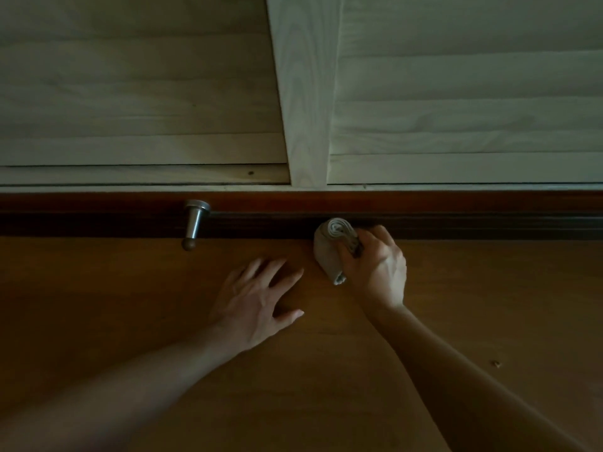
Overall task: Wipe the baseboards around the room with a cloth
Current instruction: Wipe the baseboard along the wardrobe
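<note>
A dark reddish-brown wooden baseboard (456, 220) runs across the frame where the pale slatted panels meet the floor. My right hand (375, 265) is closed on a bunched grey cloth (329, 243), whose upper end presses against the baseboard just right of centre. My left hand (257, 301) lies flat on the wooden floor a little to the left, fingers spread, holding nothing. Both bare forearms reach in from the bottom of the view.
A metal doorstop (194, 223) with a dark rubber tip sticks out of the baseboard to the left of the cloth. Pale wooden louvred panels (130, 93) with an upright post (300, 93) fill the upper half. Brown wooden floor (98, 305) spreads below; a small speck (496, 364) lies at the right.
</note>
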`<state>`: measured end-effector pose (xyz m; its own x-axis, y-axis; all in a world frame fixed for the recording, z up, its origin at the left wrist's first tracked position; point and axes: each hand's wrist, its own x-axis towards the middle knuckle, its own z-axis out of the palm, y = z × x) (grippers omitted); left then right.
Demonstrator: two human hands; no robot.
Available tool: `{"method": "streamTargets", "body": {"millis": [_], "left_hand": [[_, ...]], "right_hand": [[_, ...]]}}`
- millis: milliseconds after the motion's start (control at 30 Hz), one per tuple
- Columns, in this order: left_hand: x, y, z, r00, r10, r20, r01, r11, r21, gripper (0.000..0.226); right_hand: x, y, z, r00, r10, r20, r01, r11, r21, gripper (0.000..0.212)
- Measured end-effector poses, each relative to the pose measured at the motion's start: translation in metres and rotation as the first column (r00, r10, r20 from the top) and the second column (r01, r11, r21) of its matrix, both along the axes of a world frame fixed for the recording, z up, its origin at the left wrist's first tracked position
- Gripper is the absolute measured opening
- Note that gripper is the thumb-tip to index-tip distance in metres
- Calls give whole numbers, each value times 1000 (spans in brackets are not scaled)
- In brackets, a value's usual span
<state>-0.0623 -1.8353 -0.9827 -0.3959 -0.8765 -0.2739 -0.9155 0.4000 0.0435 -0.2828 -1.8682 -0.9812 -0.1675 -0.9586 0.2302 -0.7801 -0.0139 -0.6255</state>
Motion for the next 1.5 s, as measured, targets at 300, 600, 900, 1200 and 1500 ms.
{"method": "streamTargets", "body": {"millis": [300, 600, 900, 1200, 1500], "left_hand": [[-32, 17, 20, 985, 138, 100, -150, 981, 121, 79], [-44, 28, 19, 986, 134, 104, -150, 975, 165, 84], [-48, 13, 17, 998, 62, 13, -64, 987, 148, 78], [-51, 8, 7, 1000, 8, -6, -7, 994, 108, 84], [-57, 5, 11, 1000, 5, 15, -7, 995, 100, 85]], "right_hand": [[-2, 2, 2, 996, -21, 83, 14, 997, 82, 31], [-8, 3, 9, 994, 38, 106, -41, 999, 27, 55], [-73, 12, 3, 966, -260, 12, 257, 961, 103, 28], [-57, 10, 8, 981, -193, 20, 189, 975, 120, 28], [-68, 13, 10, 970, -236, 53, 229, 967, 113, 23]]}}
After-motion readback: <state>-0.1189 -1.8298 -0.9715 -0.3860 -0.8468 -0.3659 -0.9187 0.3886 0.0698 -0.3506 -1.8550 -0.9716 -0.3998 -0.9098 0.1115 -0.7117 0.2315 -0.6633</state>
